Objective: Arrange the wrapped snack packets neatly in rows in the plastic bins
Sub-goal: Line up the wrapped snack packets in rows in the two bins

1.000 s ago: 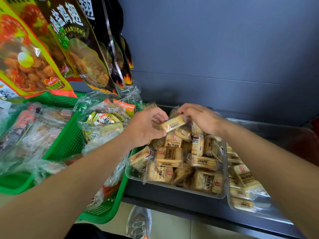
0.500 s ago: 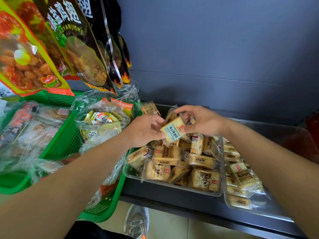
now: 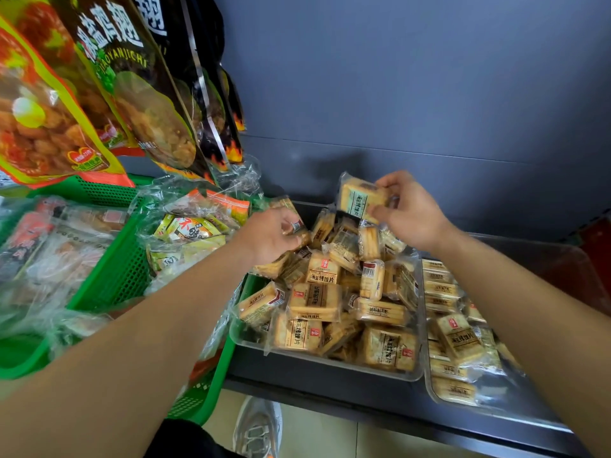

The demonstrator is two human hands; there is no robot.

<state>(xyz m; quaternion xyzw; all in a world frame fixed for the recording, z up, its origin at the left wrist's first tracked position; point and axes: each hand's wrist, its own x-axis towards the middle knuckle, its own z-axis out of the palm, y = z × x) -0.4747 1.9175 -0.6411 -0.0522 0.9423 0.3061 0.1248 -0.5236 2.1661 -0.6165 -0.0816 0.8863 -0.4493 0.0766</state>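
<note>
Counted two clear bins: the heaped bin (image 3: 417, 375) under the left hand (image 3: 267, 238) and right hand (image 3: 408, 209) had too many packets (image 3: 314, 300) to count, and the side bin (image 3: 428, 385) right of them had maybe a dozen. Two green baskets (image 3: 109, 282) sat left of them, plus one shoe (image 3: 258, 431).

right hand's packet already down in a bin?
No: the right hand pinches the packet in the air above the heaped bin.

a dark grey-blue wall (image 3: 413, 77) with one horizontal seam rises behind a dark shelf (image 3: 297, 378). below its front edge lies pale floor (image 3: 317, 434), possibly tiled. soft, even light on the wall.
</note>
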